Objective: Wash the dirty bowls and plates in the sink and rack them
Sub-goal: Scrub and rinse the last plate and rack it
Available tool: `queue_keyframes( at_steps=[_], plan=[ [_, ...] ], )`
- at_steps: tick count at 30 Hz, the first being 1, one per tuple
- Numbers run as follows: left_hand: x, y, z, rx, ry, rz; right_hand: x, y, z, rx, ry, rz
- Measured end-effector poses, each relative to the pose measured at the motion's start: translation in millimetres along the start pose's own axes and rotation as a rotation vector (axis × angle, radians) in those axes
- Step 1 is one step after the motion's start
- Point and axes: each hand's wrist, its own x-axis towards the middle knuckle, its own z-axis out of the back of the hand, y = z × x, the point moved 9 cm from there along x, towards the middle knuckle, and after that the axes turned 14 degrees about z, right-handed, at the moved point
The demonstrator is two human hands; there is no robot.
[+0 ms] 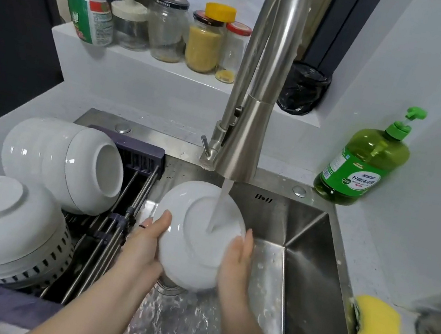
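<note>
Left hand [152,238] and right hand [238,261] clamp the plate [187,249] centre frame; the rack [142,153] lies left, nearest the left hand.

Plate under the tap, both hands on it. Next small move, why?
Probably rotate the plate between the left hand and right hand: the water strikes one spot on its underside, so the rest likely needs rinsing before it goes to the rack.
</note>
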Motion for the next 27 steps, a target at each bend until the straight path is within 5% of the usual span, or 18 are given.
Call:
queue_keyframes(
  at_steps=[3,6,13,17,21,25,27],
  plan=[
    [2,8,0,-0.03,-0.042,0.024,-24,-3,-11,-0.116,-0.009,0.137],
    [3,16,0,-0.079,-0.067,0.084,-53,26,-31,-0.42,-0.002,0.503],
    [1,8,3,0.078,-0.044,0.092,-68,61,-69,-0.721,0.362,0.874],
    [-14,11,-3,0.226,0.004,0.06,-50,79,-65,-0.619,0.538,0.76],
    [-27,17,-5,0.255,0.056,0.057,-32,101,-65,-0.836,0.672,0.83],
    [-32,12,-5,0.238,0.073,0.021,7,105,-46,-0.947,0.676,0.587],
    [-34,3,-2,0.223,0.071,-0.01,23,98,-22,-0.743,0.583,0.367]
  ],
)
